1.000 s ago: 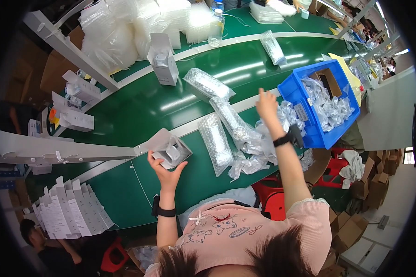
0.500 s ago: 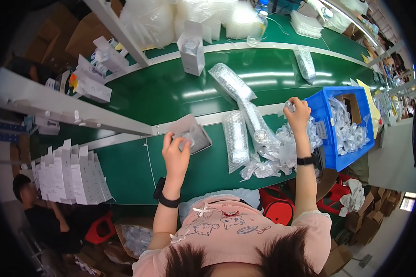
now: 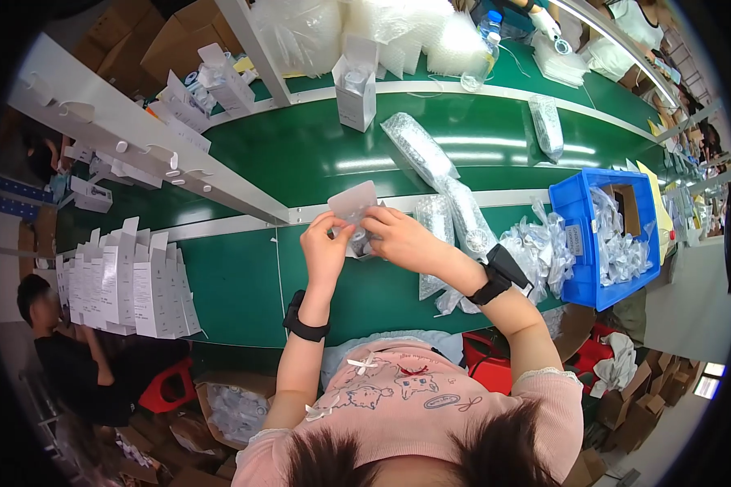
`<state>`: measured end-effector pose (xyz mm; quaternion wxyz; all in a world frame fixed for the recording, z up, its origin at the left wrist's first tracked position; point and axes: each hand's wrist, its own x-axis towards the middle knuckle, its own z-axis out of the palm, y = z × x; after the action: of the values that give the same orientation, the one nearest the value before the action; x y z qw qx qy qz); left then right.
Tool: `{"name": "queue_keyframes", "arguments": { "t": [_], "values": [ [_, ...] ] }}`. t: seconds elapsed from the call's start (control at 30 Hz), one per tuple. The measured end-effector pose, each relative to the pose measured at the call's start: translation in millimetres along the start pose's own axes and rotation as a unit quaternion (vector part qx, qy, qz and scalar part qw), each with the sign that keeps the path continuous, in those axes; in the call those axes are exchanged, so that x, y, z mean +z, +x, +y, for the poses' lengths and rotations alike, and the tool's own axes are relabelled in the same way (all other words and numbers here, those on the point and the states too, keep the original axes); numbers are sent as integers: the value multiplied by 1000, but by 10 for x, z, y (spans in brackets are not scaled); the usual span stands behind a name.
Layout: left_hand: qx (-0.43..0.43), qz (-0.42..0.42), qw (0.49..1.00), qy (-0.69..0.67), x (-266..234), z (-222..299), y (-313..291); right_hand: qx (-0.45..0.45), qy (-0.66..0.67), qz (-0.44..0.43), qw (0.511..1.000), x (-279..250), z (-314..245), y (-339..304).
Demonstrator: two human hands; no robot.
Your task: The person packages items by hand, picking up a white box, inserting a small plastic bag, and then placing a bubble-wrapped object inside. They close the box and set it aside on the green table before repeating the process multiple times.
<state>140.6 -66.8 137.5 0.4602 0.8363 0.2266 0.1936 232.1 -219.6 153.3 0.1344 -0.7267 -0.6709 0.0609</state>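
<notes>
A small white box stands on the green bench in front of me with its lid flap up and clear plastic inside. My left hand is closed at the box's left side, thumb and fingers pinching near the rim. From the right, my right hand reaches over the opening, its fingers bent down at the box mouth. What those fingers hold is hidden. Just right of it lie bubble-wrapped bottles and a heap of small clear plastic bags.
A blue bin of small bags stands at the right. Several white cartons are lined up at the left. Beyond the metal rail are an open white box, a bubble-wrapped bottle and a water bottle. A metal post slants across the left.
My right hand has moved left from the heap of bags to the box, where it meets my left hand. The left hand's fingers have drawn together at the rim.
</notes>
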Motion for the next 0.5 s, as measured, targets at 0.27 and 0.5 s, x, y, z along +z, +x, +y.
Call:
{"name": "queue_keyframes", "arguments": {
  "t": [0.27, 0.5],
  "values": [
    [189, 274, 868, 370, -1315, -228, -72, 139, 358, 353, 853, 546, 134, -311],
    [-215, 108, 632, 737, -3535, -1167, -94, 207, 427, 141, 869, 392, 213, -26]
  ]
}}
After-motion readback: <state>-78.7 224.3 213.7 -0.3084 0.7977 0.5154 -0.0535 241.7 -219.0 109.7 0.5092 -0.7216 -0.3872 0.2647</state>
